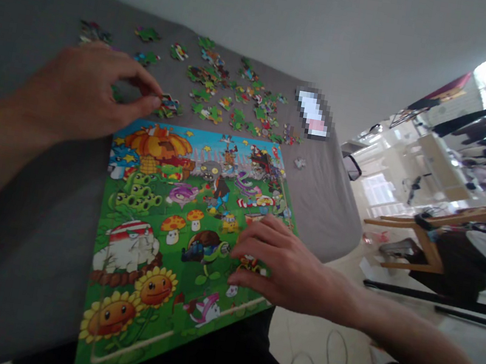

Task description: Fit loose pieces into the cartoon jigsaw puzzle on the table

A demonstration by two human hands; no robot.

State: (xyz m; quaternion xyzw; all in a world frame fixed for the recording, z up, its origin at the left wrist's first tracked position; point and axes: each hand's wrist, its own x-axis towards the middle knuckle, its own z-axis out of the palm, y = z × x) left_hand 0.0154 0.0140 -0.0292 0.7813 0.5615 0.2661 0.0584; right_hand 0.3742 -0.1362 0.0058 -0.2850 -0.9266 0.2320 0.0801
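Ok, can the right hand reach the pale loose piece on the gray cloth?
Probably yes: the right hand sits near the pale loose piece, with only the flat puzzle between them.

A jigsaw puzzle board [186, 247] lies on the bench [11, 219] at the frame's lower middle; loose puzzle pieces [212, 82] are scattered behind it, upper centre; one lone piece [300, 163] sits just right of its far corner; a wooden chair [419, 234] stands on the floor [317, 354], far right.
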